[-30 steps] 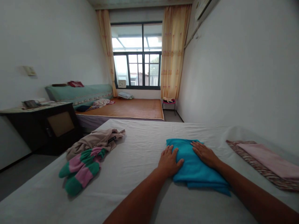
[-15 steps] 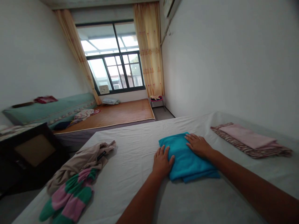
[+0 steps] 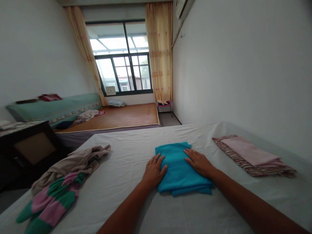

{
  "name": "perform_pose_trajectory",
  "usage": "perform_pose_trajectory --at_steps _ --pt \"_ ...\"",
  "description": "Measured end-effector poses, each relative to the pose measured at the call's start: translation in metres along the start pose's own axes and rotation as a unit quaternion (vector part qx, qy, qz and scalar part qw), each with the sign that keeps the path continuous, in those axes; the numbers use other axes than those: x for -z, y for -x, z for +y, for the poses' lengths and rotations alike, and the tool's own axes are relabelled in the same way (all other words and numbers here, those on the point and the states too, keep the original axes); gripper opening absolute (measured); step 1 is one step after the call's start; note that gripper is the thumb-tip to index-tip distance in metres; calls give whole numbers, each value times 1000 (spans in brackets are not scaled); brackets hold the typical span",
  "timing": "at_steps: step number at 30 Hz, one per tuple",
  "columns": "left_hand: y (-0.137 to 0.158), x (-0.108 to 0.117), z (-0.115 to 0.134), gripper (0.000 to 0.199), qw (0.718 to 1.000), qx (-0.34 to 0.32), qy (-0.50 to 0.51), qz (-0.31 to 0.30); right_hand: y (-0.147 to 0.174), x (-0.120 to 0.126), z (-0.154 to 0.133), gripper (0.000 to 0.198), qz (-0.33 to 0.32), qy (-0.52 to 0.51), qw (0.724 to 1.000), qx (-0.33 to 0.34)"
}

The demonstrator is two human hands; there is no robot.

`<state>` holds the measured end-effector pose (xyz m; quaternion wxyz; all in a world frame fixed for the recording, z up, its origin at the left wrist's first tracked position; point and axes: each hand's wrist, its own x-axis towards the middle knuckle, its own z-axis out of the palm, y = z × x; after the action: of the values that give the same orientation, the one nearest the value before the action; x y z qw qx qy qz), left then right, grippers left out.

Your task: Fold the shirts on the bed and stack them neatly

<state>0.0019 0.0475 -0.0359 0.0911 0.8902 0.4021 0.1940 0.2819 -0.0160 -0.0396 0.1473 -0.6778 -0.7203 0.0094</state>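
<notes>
A bright blue folded cloth (image 3: 179,170), perhaps a garment, lies flat on the white sheet (image 3: 126,162) in front of me. My left hand (image 3: 154,169) rests along its left edge, fingers spread and pointing away from me. On its upper right part lies my right hand (image 3: 198,161), flat with the fingers stretched out. Neither hand grips the cloth; both touch it from above. Uneven layers show at the near edge of the fold.
Left of me lie a crumpled beige garment (image 3: 70,162) and pink-and-green striped cloth (image 3: 53,201). To the right is a folded stack with a pink piece (image 3: 251,151) over a striped one (image 3: 234,156). Beyond stands another bed (image 3: 126,117); a dark cabinet (image 3: 29,146) is at left.
The camera view has shifted, so the whole bed scene sits a little further left and lower. Both hands stay flat on the blue cloth, which keeps its folded shape.
</notes>
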Motion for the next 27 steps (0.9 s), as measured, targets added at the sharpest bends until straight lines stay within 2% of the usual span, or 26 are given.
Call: perform_pose_trajectory --at_steps 3,13,21,27 --pt "-2 0 1 53 1000 -2 -2 1 2 -2 10 66 6 -5 1000 4" --pt "-5 7 11 49 1000 -1 -20 7 5 -4 10 63 17 -30 999 2" --pt "-7 11 18 46 1000 7 -11 15 9 -7 20 59 31 -35 998 37" --pt "-5 11 21 47 1000 10 -4 18 8 -8 23 59 33 -33 998 38"
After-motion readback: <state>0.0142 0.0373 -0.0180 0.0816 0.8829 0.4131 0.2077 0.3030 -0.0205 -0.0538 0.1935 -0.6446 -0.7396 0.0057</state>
